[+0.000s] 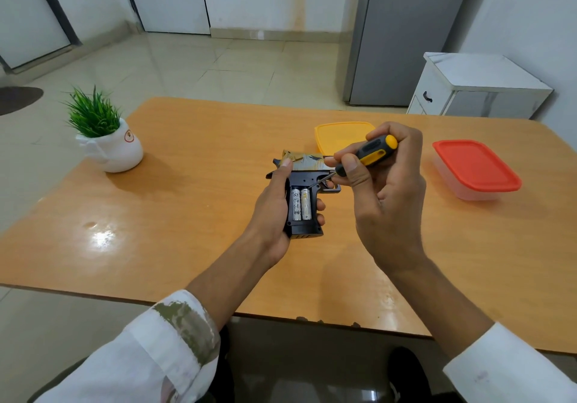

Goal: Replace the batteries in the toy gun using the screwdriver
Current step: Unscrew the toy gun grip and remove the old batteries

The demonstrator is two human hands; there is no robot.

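Home room, tiled floor lay beyond the hands, grey fridge and white cabinet stood beyond them, rightward.

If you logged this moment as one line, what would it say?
left hand: grips toy gun | batteries: two, exposed in handle | right hand: holds screwdriver, tip at gun frame above batteries

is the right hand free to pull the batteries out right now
Probably not yet: the right hand grips the screwdriver, so its fingers are taken. The batteries lie uncovered in the toy gun, so the way itself looks free.
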